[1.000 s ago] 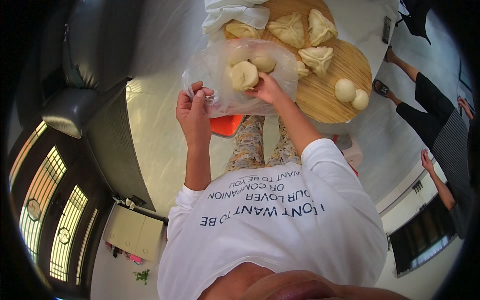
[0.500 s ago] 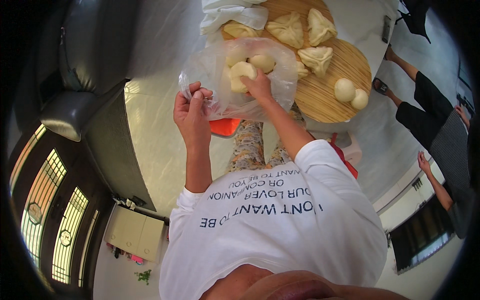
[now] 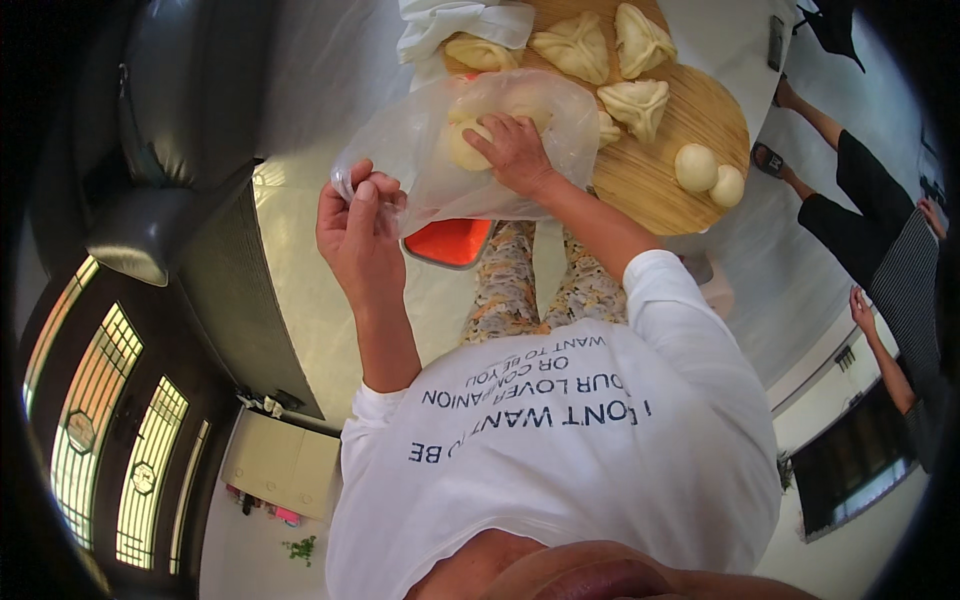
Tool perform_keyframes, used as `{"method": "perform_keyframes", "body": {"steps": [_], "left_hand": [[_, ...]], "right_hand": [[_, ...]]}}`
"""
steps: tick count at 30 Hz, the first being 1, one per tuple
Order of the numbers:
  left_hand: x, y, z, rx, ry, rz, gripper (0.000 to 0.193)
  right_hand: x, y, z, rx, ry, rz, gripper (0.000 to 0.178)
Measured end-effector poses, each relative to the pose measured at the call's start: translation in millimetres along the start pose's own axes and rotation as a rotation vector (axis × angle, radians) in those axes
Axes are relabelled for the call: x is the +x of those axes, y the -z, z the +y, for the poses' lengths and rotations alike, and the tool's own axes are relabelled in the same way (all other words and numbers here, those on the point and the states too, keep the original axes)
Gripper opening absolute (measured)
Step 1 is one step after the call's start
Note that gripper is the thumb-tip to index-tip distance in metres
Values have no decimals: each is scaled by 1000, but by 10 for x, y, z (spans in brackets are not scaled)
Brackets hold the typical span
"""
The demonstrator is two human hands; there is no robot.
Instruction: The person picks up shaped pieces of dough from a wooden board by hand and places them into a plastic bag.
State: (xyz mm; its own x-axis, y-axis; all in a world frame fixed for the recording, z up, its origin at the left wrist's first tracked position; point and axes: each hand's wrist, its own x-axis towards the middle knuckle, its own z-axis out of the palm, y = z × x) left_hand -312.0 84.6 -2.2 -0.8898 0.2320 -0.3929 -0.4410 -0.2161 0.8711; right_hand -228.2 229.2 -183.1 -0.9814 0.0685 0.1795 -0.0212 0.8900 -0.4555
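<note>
Wooden board [image 3: 652,192] is holding folded buns [image 3: 572,48]; left of it, the left hand [image 3: 362,222] is pinching a plastic bag [image 3: 418,165], fingers closed, and the right hand [image 3: 517,155] is resting half-curled over a pale bun [image 3: 464,151], grip unclear. Slackening that pinch could be spilling it.

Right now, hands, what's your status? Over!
Left hand pinching clear plastic bag. Right hand on pale round bun. Bag partly hiding wooden board.

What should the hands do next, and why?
Perhaps the right hand should lift off the pale bun, because that bun sits near other buns showing through the plastic bag, whose gathered side the left hand pinches.
</note>
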Motion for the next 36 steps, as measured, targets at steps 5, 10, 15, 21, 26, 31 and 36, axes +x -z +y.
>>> {"method": "perform_keyframes", "body": {"steps": [5,10,15,21,26,31,36], "left_hand": [[-40,-21,-28,61,-2,54,17],[-75,-128,-76,43,24,21,16],[-121,-354,-151,40,36,-46,15],[-123,-461,-176,75,37,-77,15],[-123,-722,-297,96,82,-106,15],[-71,-845,-405,170,82,-109,14],[-48,-1051,-450,206,64,-118,14]], "right_hand": [[-127,-68,14,-68,46,41,43],[-427,-95,142,-211,312,-155,36],[-587,536,101,326,-161,-396,30],[-1436,1468,945,361,-806,384,18],[-2803,1346,2395,-109,-1733,460,69],[-2683,1229,2595,395,-1893,443,75],[-2676,1276,2756,41,-1602,150,65]]}}
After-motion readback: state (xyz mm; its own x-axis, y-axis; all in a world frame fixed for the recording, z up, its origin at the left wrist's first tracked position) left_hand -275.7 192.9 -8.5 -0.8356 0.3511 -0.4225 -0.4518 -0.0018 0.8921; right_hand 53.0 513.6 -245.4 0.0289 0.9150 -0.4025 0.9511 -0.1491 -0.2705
